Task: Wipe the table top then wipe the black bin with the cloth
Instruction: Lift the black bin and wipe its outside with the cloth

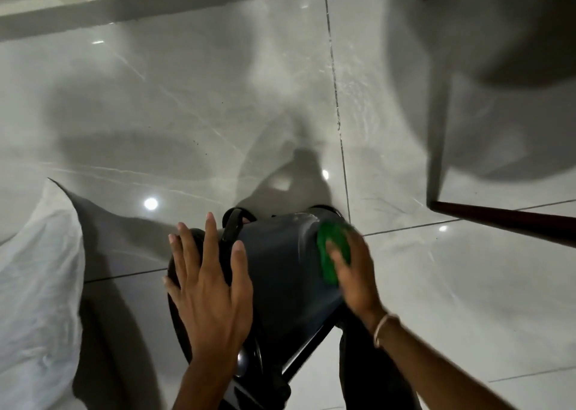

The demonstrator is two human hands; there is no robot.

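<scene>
Left hand (207, 288) lies flat on the black bin (280, 269), fingers (212, 238) spread wide, gripping nothing; palm bears on the bin's left side. Right hand (355, 272) presses the green cloth (333, 253) against the bin's right flank, fingers extended over the cloth, which shows beyond the fingertips. Bin sits tilted on the glossy tiled floor (187, 113). White fabric (37, 285) lies well left of the left fingers

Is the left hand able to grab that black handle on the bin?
Probably yes. The left hand lies flat on the black bin, with the handle just beyond its fingertips and nothing between.
</scene>
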